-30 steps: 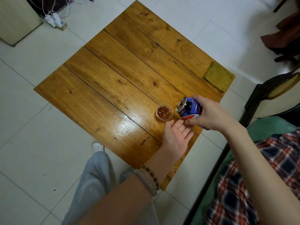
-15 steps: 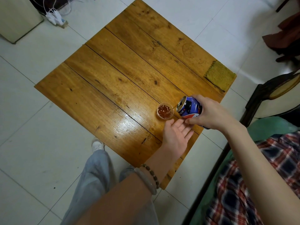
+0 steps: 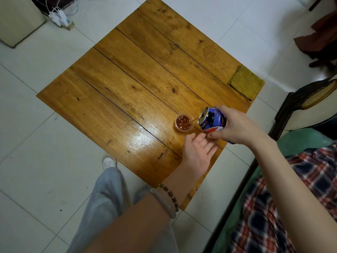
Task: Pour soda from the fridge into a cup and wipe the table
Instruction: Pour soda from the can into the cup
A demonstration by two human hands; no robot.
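Change over the last second: slight. My right hand (image 3: pixel 235 126) keeps its fingers wrapped round the can (image 3: pixel 213 121), and a thin stream still runs into the cup (image 3: pixel 184 123), which now looks nearly full. I judge the pour close to done and the wipe not yet started. Can is right of frame centre, above the table (image 3: pixel 127 88), lying almost flat; its long axis runs lower right to upper left, mouth toward the cup. My left hand (image 3: pixel 197 152) lies flat, palm up, fingers straight, just below the cup.
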